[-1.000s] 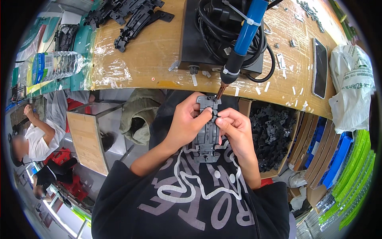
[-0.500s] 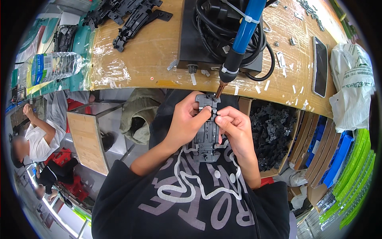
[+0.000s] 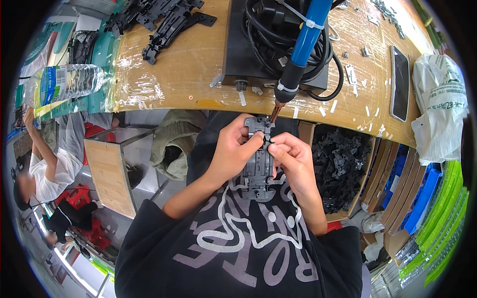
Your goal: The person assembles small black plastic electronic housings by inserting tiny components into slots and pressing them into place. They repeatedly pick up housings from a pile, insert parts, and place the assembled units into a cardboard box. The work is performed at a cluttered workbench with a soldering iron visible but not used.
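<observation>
A long black plastic chassis-like part is held lengthwise in front of my chest. My left hand is closed on its upper left side, with the thumb pressed on its face. At the right edge, my right hand is closed, thumb and forefinger pinched together on the part; any small piece between those fingertips is too hidden to name. Just above the part's top end, a soldering iron with a blue handle points down. Its copper-coloured tip is at or very near the part; contact cannot be made out.
On the table, a black box with a knob and coiled cable stands behind the iron. Black plastic parts lie left; a phone and white bag lie right. A bin of dark pieces sits below.
The black part and both hands are almost still, with only a slight shift. At the far left, another person's arm has lifted toward the table.
</observation>
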Demonstrator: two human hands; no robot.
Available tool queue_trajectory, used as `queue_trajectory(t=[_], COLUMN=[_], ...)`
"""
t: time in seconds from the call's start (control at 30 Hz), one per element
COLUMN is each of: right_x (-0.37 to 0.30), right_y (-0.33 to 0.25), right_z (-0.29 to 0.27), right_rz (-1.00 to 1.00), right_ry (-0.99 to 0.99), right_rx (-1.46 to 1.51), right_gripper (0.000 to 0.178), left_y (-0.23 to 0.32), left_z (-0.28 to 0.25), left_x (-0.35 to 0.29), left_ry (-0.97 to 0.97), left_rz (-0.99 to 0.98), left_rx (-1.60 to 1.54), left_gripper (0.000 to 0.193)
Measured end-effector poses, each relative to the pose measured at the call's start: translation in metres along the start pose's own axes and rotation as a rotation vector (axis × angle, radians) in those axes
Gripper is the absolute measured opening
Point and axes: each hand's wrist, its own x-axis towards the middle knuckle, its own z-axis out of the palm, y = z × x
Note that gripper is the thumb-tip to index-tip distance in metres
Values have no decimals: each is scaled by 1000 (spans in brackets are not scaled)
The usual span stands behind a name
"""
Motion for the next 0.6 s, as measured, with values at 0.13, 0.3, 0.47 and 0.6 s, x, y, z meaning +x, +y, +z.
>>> queue_trajectory(t=[0.13, 0.3, 0.47, 0.6], right_x=[-3, -5, -4, -5], right_y=[2, 0, -3, -1], right_z=[-2, 0, 2, 1], right_rz=[-4, -16, -28, -40], right_ry=[-12, -7, 4, 0], right_rx=[1, 1, -4, -14], right_gripper=[10, 10, 10, 11], left_y=[-6, -3, 3, -3], left_z=[-2, -2, 0, -1], left_x=[-2, -3, -2, -2], left_ry=[-1, -15, -31, -24], left_rz=[-12, -11, -21, 8], left_rx=[13, 10, -10, 11], left_gripper=[15, 15, 13, 13])
